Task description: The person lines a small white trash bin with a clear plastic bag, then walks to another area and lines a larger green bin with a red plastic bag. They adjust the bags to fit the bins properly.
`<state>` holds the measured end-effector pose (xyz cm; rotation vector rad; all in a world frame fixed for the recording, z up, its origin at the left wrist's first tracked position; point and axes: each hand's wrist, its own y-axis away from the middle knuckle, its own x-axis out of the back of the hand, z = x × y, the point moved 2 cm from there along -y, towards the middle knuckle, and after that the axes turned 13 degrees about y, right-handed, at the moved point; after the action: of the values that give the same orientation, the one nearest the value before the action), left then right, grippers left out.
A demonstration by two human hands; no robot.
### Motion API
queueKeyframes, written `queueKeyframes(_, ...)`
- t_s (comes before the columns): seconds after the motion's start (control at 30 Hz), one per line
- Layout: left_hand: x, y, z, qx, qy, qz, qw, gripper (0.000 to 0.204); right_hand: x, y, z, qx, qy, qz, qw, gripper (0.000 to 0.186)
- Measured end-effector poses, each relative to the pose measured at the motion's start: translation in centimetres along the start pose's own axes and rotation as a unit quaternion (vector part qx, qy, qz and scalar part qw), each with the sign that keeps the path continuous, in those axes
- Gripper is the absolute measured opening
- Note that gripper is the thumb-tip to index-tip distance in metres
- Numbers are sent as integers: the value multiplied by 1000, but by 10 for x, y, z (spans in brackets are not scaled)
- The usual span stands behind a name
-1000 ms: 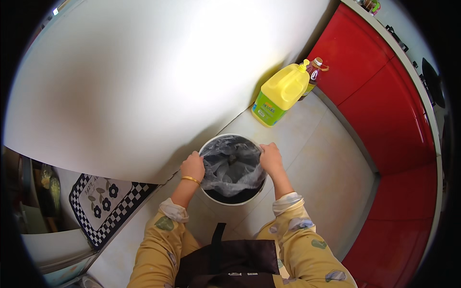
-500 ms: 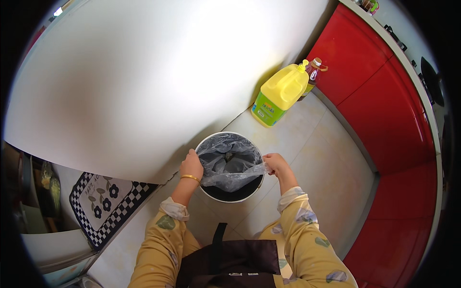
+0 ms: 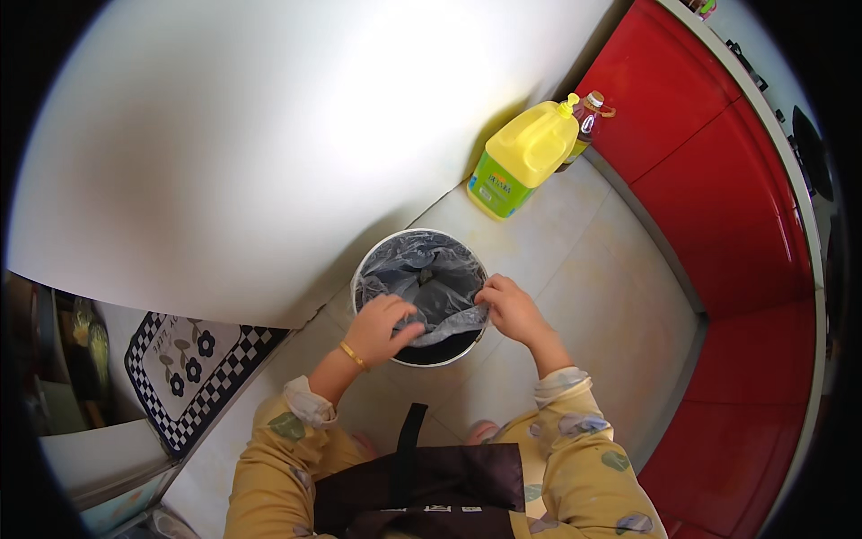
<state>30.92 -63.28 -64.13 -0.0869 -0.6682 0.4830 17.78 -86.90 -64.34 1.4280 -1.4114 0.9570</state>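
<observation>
While the left hand (image 3: 377, 331) is spread over the bin's (image 3: 440, 352) left edge, the right hand (image 3: 510, 310) is curled at its right; liner (image 3: 456, 322) hold indeterminable

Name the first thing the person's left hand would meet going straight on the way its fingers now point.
The left hand would probably first meet the clear, crinkled plastic bag lining the round, white-rimmed bin: it points across the opening. Depth is unclear; it may be touching the plastic.

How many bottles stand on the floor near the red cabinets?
2: the yellow bottle in front, and a dark bottle behind it, partly hidden, toward the red cabinets. Others may be hidden.
</observation>
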Motion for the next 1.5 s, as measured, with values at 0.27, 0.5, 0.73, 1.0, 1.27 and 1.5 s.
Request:
queueKeyframes(0.27, -24, 36, 0, -57, -70, -135, 987, 36, -1, 25, -36, 6, -8, 84, 996, 49)
queueKeyframes(0.5, -23, 13, -6, -120, -15, 18, 992, 16, -4, 20, -27, -14, 51, 169, 984, 36)
queueKeyframes(0.73, -30, 20, -10, -162, -126, 93, 974, 12, -16, 12, -34, 9, 78, 229, 970, 19)
queueKeyframes(1.0, -36, 30, -9, -171, -206, 106, 958, 16, -29, 5, -32, 33, 103, 180, 978, 7)
queueKeyframes(1.27, -40, 41, -22, -143, -211, 99, 962, 16, -44, 1, -23, 15, 146, 86, 985, 8)
queueKeyframes(1.5, -62, 45, -54, -161, -210, 89, 960, 12, -81, 0, -11, -16, 227, 16, 974, 7)
